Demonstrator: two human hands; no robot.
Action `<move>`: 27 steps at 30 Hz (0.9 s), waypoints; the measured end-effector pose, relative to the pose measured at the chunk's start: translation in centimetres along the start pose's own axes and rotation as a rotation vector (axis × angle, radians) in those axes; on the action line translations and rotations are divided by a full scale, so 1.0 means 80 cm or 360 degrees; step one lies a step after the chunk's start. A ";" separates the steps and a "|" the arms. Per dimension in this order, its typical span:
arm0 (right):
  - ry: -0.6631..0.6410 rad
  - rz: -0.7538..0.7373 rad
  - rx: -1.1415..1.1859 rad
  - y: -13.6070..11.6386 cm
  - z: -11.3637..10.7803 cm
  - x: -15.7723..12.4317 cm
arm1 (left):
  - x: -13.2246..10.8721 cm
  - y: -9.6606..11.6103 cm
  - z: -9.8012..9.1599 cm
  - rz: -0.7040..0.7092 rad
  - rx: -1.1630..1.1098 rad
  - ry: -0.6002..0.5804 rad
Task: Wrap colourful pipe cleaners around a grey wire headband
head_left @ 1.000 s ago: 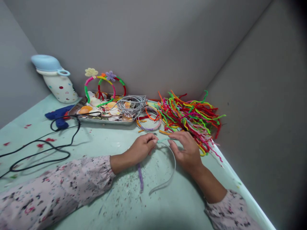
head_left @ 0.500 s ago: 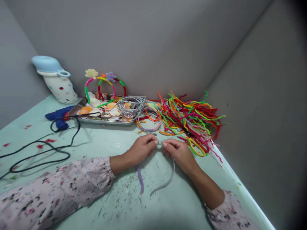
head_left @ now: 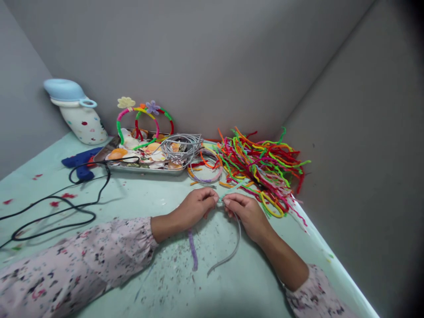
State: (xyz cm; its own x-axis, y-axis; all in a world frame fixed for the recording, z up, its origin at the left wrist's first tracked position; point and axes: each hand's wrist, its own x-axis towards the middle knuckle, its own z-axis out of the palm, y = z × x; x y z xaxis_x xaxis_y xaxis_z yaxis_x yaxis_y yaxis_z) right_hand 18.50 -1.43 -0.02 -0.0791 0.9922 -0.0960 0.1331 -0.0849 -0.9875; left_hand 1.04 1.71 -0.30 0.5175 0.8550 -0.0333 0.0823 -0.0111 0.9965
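My left hand and my right hand meet over the table, thumbs and forefingers pinched close together. Between the fingertips is a light teal pipe cleaner, its loose end pointing up and right. A grey wire runs from under my right fingers and curves down toward the table; the teal strand appears to be around it at the pinch. Below my left hand hangs a purple pipe cleaner; its upper end is hidden behind the hand.
A metal tray holds shells, two flowered rings and coiled grey wire. To its right lies a heap of colourful pipe cleaners. A blue glue gun with a black cord and a white bottle are at left.
The teal pipe cleaner's free end has swung slightly and now angles up more steeply to the right. Both hands stay almost in place, still pinching.
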 end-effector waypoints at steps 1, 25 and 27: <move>0.0011 -0.0005 -0.0021 -0.001 0.000 0.000 | 0.000 0.000 0.000 -0.0001 0.0005 0.0002; 0.0073 -0.0100 -0.0138 0.004 0.005 0.000 | 0.003 0.002 -0.003 -0.0108 0.0028 -0.0005; 0.0081 -0.0091 -0.0149 0.004 0.006 0.000 | 0.003 0.003 -0.003 -0.0101 0.0050 -0.0002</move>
State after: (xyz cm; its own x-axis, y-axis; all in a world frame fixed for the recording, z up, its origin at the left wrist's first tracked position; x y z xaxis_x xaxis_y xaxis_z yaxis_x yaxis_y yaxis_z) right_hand 18.06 -1.50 -0.38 -0.0391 0.9988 -0.0308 0.2214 -0.0214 -0.9750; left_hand 0.96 2.02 -0.08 0.5116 0.8538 -0.0967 0.1416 0.0272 0.9895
